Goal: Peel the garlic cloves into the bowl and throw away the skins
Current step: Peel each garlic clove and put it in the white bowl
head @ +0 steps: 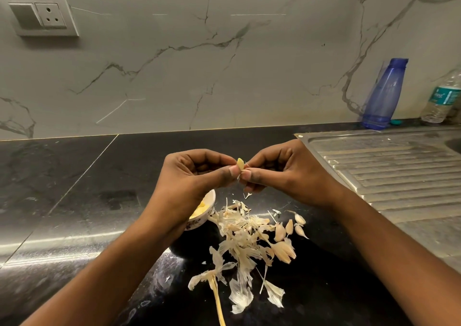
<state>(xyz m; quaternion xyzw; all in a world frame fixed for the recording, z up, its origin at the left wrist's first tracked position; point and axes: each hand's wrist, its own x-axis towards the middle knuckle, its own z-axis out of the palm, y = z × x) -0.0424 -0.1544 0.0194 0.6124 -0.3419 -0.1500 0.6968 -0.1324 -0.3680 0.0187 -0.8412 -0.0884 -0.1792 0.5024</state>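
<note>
Fingers: our left hand and right hand pinch the garlic clove, mid-frame
Bowl: under our left wrist
Skins: heaped just right
Surface: black counter, marble wall behind

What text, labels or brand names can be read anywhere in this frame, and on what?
Nothing is legible.
Clear water bottle: teal label with white print, too blurred to read.
Bowl: dark marks on its wall, too small to tell whether lettering.
</note>
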